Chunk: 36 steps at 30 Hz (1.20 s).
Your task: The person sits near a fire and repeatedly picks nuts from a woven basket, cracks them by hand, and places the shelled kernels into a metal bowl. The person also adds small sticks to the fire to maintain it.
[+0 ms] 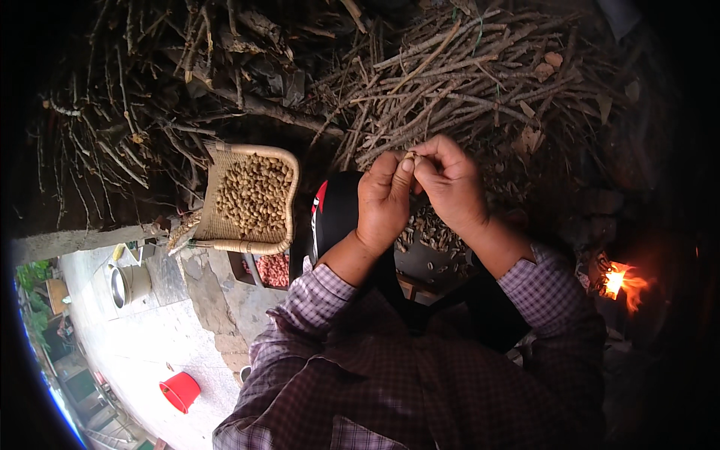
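Note:
My left hand [385, 197] and my right hand [453, 185] meet in front of me, both pinching a small peanut pod [411, 156] between thumbs and fingertips. The fingers hide most of the pod. To the left of my knee sits a woven scoop-shaped basket [239, 246], holding many unshelled peanuts [256, 194]. Below it, a container partly hidden by the basket and my sleeve holds pinkish-red shelled peanuts [273, 269]. Broken peanut shells [436, 228] are scattered on the floor beneath my hands.
A heap of cut sticks [439, 84] lies beyond my hands, with darker branches [124, 107] at the upper left. Flames [616, 280] burn in an opening on my right. A red bucket [181, 392] and a metal pot [129, 284] stand on the bright paving at left.

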Tool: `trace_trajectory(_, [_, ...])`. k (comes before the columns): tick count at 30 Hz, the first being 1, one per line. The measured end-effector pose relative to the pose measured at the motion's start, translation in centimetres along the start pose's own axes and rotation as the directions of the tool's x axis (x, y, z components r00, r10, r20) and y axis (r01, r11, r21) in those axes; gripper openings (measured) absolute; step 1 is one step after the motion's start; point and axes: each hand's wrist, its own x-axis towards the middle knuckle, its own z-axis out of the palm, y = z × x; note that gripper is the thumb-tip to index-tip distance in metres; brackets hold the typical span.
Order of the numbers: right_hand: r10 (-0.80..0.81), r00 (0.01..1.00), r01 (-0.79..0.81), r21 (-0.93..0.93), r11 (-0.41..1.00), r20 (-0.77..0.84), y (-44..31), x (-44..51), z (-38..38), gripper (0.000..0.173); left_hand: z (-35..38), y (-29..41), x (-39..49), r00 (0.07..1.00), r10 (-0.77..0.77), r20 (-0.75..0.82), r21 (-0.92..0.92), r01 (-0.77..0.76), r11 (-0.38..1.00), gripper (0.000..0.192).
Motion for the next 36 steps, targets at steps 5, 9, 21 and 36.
trace_trajectory(5, [-0.133, 0.991, 0.132, -0.056, 0.99, -0.015, 0.8, -0.1, 0.6, 0.006, 0.2, -0.1, 0.1, 0.951, -0.31, -0.001, -0.458, 0.276, 0.845, 0.018])
trace_trajectory(9, [-0.078, 0.996, 0.08, -0.048, 0.996, 0.048, 0.5, 0.0, 0.2, 0.009, -0.2, -0.2, 0.7, 0.922, -0.383, 0.053, -0.6, 0.336, 0.726, 0.02])
trace_trajectory(21, [-0.257, 0.961, 0.265, -0.619, 0.739, 0.103, 0.3, 0.7, -2.5, 0.011, -0.6, -1.9, 0.8, 0.928, -0.368, 0.05, -0.341, 0.362, 0.867, 0.017])
trace_trajectory(36, [0.115, 0.971, 0.035, -0.598, 0.8, 0.209, 1.8, 0.6, -3.7, 0.025, -9.1, 0.4, 0.7, 0.939, -0.044, -0.34, -0.409, -0.106, 0.906, 0.016])
